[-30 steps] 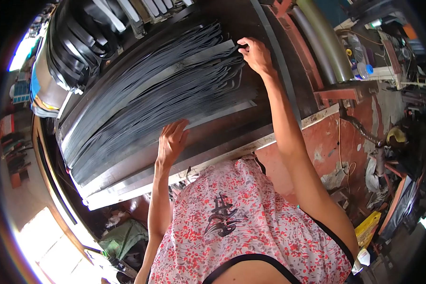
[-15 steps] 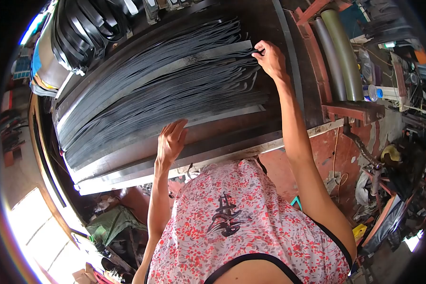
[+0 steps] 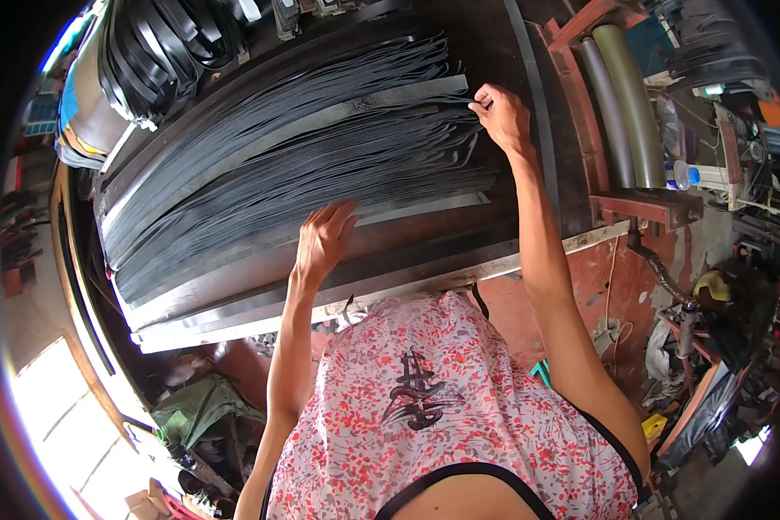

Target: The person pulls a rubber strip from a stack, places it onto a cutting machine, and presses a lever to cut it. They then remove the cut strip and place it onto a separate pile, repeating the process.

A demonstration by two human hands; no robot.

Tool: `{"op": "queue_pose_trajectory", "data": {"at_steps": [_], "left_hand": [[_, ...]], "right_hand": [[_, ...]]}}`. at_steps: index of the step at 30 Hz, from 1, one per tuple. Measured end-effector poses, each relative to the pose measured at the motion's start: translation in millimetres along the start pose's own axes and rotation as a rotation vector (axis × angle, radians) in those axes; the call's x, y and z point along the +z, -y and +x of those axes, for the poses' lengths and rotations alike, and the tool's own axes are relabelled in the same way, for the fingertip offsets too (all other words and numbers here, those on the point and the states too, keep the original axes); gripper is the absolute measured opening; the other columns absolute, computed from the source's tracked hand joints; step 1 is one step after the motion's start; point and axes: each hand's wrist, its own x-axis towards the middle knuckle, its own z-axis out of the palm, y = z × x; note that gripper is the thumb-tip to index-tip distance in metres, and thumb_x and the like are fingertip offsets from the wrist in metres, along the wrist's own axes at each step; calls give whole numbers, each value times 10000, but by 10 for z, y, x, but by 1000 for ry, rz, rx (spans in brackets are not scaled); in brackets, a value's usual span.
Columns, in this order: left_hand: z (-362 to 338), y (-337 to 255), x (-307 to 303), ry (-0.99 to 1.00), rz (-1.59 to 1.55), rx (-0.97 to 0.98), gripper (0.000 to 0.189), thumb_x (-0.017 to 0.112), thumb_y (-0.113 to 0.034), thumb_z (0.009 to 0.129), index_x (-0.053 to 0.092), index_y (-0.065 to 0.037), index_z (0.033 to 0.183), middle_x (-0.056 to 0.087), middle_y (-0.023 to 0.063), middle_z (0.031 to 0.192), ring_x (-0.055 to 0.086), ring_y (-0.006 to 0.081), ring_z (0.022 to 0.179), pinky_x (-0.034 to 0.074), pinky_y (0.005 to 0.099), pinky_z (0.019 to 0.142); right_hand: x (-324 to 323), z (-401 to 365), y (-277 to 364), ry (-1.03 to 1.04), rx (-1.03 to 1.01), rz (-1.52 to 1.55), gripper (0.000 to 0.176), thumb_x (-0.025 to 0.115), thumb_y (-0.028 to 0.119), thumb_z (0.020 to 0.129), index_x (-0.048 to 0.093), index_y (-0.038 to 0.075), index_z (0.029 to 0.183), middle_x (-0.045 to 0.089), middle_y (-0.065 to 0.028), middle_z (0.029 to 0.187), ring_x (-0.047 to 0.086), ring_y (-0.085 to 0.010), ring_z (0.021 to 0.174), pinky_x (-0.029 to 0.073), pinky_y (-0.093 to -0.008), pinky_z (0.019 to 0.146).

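Long thin black strips (image 3: 295, 165) lie side by side in a thick layer on a dark worktable (image 3: 516, 195). Thumb and fingertips of my right hand (image 3: 504, 120) are pinched at the right end of a strip, beside a wider grey strip (image 3: 381, 97) lying on top of the layer. Lower left, my left hand (image 3: 322, 241) hovers palm down at the near edge of the strips, its fingers stretched out and holding nothing. Another flat grey strip (image 3: 442, 206) lies near the front, just right of the left fingertips.
Black bands (image 3: 160, 52) hang in a bundle at the upper left. To the right, a red metal frame (image 3: 572, 113) stands beside olive and grey rolls (image 3: 624, 104). The table's pale front edge (image 3: 364, 302) runs close to my body. A green cloth (image 3: 204, 412) lies below left.
My left hand has shifted slightly up and right, over the near strips. My right hand has moved slightly right and down, its fingers still pinched at the strip ends.
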Motion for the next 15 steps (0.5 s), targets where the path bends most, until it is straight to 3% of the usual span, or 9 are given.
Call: {"op": "queue_pose_trajectory", "data": {"at_steps": [11,15], "left_hand": [[283,-110,61,0,-7,73,209,674,-99,860,665,-23,1054,691,145,1051,679,316,932,562,385,781],[313,-122,117,-71,-14,136,209,682,-68,821,659,-10,1020,693,132,963,676,306,847,546,384,726]], "right_hand": [[-54,-64,24,-47,-138,-59,141,744,101,766,624,91,839,637,-62,786,642,-262,746,495,-383,647],[-40,-67,26,-91,-171,-60,136,744,100,762,622,90,821,624,-69,771,632,-283,739,493,-387,646]]}}
